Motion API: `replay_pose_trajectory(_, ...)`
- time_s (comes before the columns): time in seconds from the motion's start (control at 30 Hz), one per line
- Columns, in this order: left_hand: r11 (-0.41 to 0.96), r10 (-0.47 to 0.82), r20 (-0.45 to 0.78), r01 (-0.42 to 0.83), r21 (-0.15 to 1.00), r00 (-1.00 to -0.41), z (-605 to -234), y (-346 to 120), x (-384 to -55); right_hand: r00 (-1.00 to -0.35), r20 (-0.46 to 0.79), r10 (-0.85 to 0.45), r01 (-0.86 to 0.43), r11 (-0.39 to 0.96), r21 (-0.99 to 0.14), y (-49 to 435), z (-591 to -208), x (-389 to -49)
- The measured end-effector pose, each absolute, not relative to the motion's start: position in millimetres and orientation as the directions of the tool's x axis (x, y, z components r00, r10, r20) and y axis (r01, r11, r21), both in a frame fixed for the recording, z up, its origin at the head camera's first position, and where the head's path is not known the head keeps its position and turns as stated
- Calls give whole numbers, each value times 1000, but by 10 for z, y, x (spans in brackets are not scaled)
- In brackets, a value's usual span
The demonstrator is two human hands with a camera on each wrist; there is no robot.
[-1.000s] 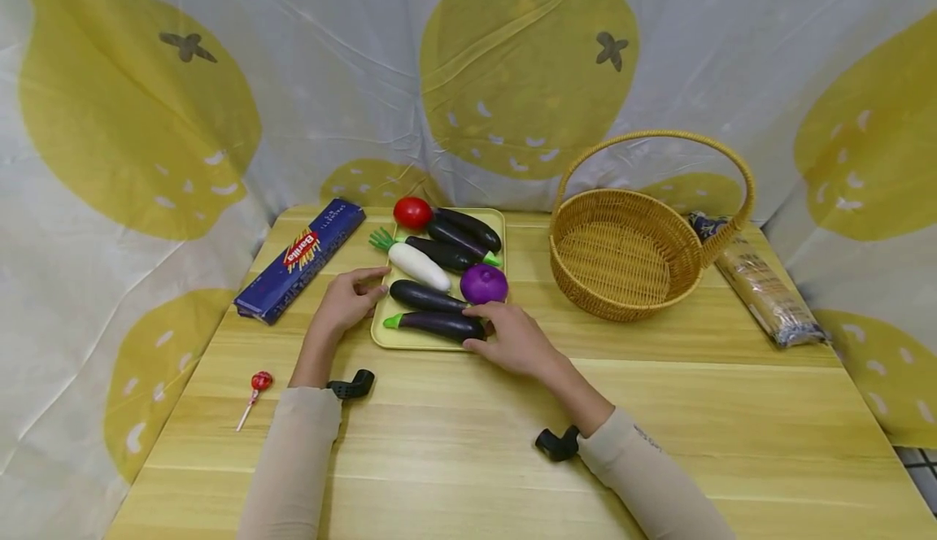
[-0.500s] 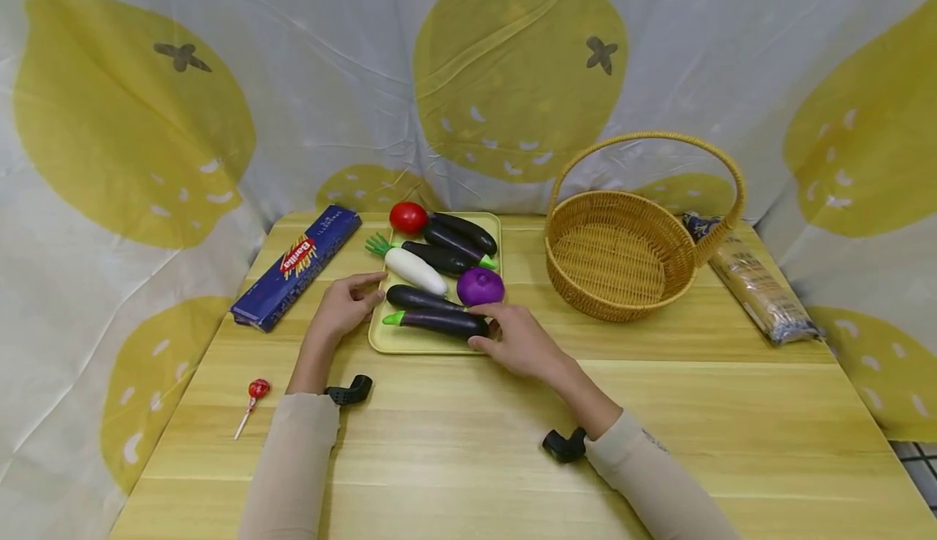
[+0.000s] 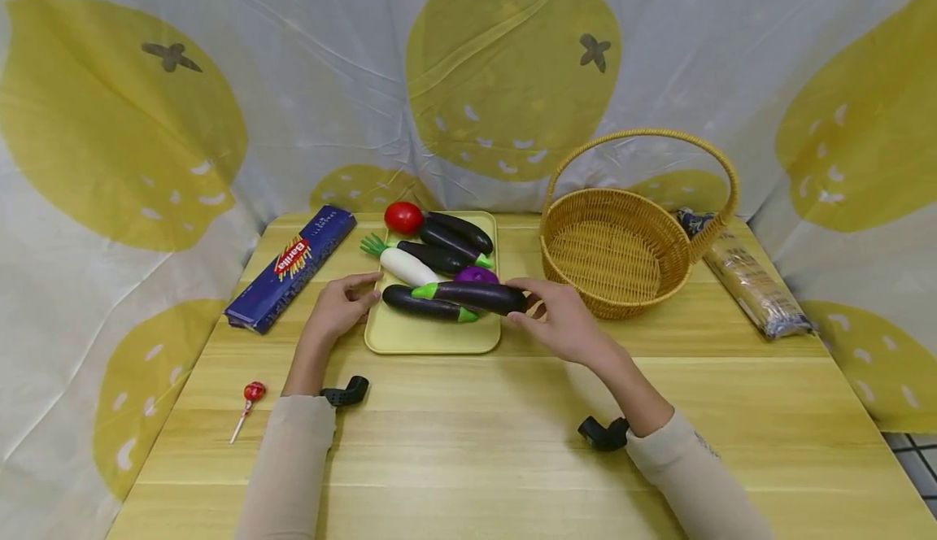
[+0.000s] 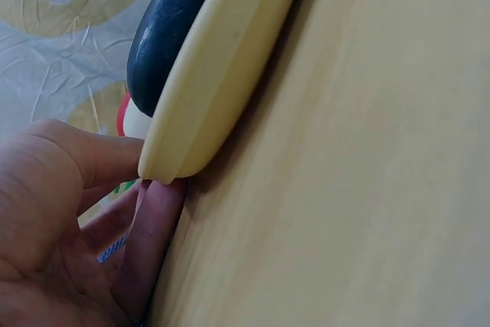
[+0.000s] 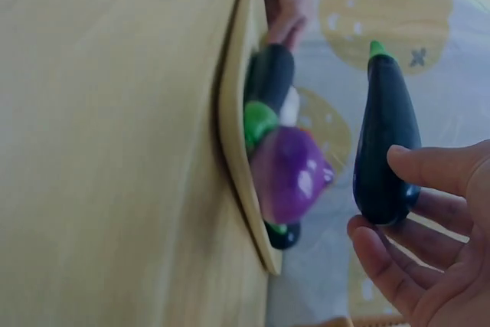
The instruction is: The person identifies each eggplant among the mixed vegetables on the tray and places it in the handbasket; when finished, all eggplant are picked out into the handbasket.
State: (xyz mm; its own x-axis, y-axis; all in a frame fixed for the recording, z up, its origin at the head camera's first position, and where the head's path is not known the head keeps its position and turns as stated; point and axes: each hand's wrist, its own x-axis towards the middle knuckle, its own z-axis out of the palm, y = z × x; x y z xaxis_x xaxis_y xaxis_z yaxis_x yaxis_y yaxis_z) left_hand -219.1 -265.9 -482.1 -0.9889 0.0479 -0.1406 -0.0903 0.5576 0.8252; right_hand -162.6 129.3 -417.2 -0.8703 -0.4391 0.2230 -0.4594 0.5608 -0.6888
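My right hand (image 3: 560, 320) grips a dark purple eggplant (image 3: 479, 297) by its thick end, its green tip pointing left. In the right wrist view that eggplant (image 5: 387, 139) is raised clear of the tray, thumb on one side and fingers on the other. My left hand (image 3: 338, 310) pinches the left edge of the yellow tray (image 3: 432, 343), thumb at the rim (image 4: 157, 155) and fingers below it. On the tray lie another eggplant (image 3: 420, 304), a white radish (image 3: 410, 266), a purple onion (image 3: 476, 275) partly hidden by the held eggplant, a tomato (image 3: 403, 218) and several eggplants behind.
A wicker basket (image 3: 611, 251) with a tall handle stands right of the tray, a clear bag of noodles (image 3: 757, 288) beyond it. On the left lie a blue spaghetti box (image 3: 291, 269) and a red lollipop (image 3: 254, 392). A lemon-print cloth (image 3: 512, 76) hangs behind the table.
My right hand has lifted the front eggplant off the tray and moved it up and to the right. The left hand has stayed at the tray's left edge.
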Motion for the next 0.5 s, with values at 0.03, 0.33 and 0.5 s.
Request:
replay_pose_trajectory(0.03, 557, 45, -143, -94, 825, -989, -4818, -2659, -2190, -872, 229, -433, -460, 564, -686, 1341, -4149, -1629)
replay_pose_trajectory(0.33, 558, 47, -140, -90, 825, -989, -4816, -2673, -2189, -905, 218, -365, -410, 614, -675, 1796, -3978, -1703)
replay_pose_trajectory(0.5, 550, 46, -150, -100, 829, -988, -4810, -2685, -2196, -915, 251, -315, -400, 633, -663, 2066, -3944, -1793)
